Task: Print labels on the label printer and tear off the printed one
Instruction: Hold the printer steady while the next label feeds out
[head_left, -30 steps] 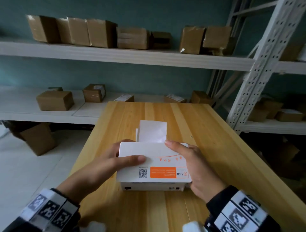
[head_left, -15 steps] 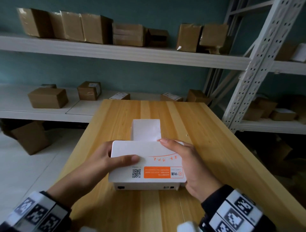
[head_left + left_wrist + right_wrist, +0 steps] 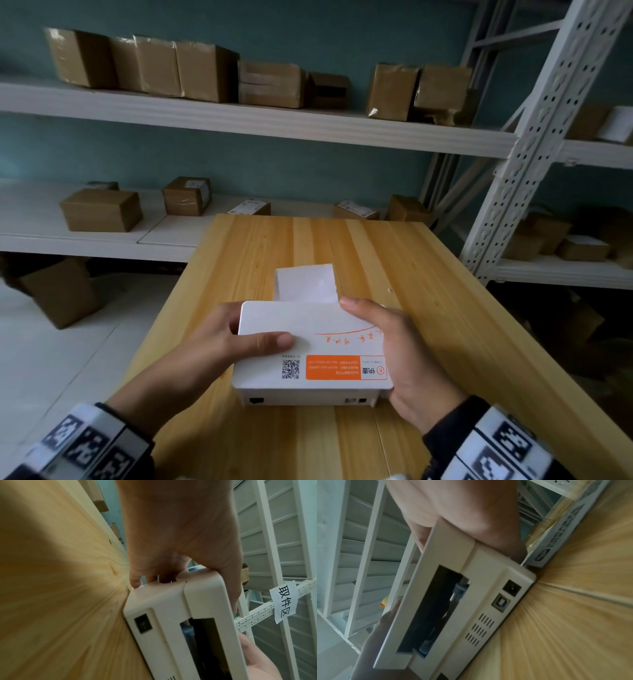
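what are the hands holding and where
Both grip the label printer: left hand on its left side, right hand on its right side.

Left hand (image 3: 219, 342) and right hand (image 3: 404, 356) face each other, thumbs laid flat, fingers curled in a grip.

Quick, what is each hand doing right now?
Left hand: grips the left side of the label printer, thumb on top.
Right hand: grips the printer's right side, fingers curled round it.
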`<control>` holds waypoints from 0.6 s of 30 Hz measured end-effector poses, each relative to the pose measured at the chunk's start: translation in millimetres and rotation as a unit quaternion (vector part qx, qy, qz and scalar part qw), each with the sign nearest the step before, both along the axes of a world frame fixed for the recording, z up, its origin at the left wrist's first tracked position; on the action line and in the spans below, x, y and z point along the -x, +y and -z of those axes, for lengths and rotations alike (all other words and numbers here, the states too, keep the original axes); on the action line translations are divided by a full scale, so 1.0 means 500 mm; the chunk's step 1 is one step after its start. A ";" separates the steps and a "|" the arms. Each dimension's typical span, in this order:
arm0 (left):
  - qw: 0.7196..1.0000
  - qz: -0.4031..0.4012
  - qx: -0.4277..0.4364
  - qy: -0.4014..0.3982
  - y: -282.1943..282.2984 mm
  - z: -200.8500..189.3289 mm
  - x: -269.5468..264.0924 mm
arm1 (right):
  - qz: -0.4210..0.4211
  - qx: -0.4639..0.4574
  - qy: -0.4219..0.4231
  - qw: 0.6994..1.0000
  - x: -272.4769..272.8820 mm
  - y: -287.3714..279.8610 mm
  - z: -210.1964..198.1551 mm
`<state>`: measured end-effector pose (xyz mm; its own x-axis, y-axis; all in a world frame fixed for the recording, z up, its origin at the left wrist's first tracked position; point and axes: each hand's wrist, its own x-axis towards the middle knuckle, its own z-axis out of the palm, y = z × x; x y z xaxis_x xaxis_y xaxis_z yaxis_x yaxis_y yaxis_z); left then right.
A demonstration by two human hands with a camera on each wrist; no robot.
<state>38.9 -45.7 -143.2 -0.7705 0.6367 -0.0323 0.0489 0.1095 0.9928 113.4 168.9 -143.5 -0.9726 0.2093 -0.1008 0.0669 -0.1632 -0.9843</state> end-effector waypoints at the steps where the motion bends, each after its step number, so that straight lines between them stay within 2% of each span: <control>1: 1.000 0.001 -0.003 -0.001 0.000 0.002 0.002 | -0.001 -0.001 -0.005 1.000 0.001 0.001 0.000; 9: 1.000 0.001 -0.015 -0.016 0.000 0.006 0.002 | -0.035 -0.014 -0.014 0.999 0.003 0.010 0.002; 14: 1.000 -0.012 -0.014 -0.018 0.004 0.002 -0.003 | -0.021 -0.001 0.024 0.999 0.007 0.005 0.004; 18: 1.000 -0.009 -0.010 -0.020 0.004 -0.001 -0.005 | -0.020 -0.002 0.017 1.000 0.006 0.003 0.000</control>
<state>41.5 -43.8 -142.9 -0.7807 0.6230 -0.0497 0.0079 0.0894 0.9960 110.3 170.4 -143.7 -0.9830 0.1709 -0.0673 0.0401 -0.1576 -0.9867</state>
